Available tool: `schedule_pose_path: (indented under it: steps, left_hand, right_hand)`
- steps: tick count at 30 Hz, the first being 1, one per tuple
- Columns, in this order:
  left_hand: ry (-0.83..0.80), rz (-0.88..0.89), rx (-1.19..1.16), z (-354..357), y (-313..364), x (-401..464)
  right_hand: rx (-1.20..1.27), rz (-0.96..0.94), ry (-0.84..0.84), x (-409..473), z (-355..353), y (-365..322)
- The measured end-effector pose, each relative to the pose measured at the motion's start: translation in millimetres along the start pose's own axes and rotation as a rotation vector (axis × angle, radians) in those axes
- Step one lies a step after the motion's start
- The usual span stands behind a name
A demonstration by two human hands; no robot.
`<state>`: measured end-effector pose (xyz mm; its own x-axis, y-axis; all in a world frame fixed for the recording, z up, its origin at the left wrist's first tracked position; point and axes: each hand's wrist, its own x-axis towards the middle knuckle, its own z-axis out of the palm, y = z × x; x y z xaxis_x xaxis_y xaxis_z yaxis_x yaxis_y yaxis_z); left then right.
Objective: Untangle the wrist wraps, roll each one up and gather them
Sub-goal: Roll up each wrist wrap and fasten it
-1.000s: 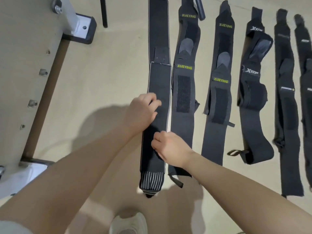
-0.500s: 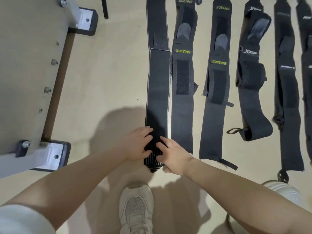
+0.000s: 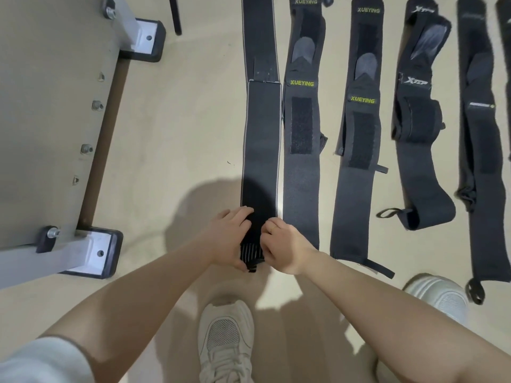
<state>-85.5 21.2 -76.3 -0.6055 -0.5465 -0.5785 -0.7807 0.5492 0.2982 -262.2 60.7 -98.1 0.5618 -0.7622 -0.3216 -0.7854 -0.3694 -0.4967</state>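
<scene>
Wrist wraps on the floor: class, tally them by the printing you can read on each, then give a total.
XUEYING wraps: 2
XTEP wraps: 1
Grey-edged wraps without readable printing: 1
Wraps with a small unreadable label: 1
Wraps cut off at the right edge: 1
Total: 6

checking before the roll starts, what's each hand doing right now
Left hand: fingers curled, holding the striped near end of the leftmost wrist wrap.
Right hand: fingers curled, pinching the same end.
</scene>
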Motion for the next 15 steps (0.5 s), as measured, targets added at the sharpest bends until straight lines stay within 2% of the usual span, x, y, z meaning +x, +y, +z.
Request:
schedule_pose_path:
  steps: [3,5,11,13,15]
  left_hand:
    - [0.079,-0.047,-0.012,12,8,3]
    - [0.093,-0.078,-0.058,14,11,4]
    - [0.12,-0.037,-0.184,7,2,2]
    - [0.104,-0.04,-0.236,1,1,1]
    - [0.073,-0.045,-0.254,-2,-2,1]
  right_hand:
    - [-0.021,-0.008,-0.203,-10,-2,5]
    - [-0.079,-0.01,-0.278,-16,-4,6]
    - [-0.121,0.051,-0.22,-11,4,0]
    - [-0.002,0.143,-0.22,-3,-6,-1]
    - [0.149,0.295,-0.125,3,-15,-1]
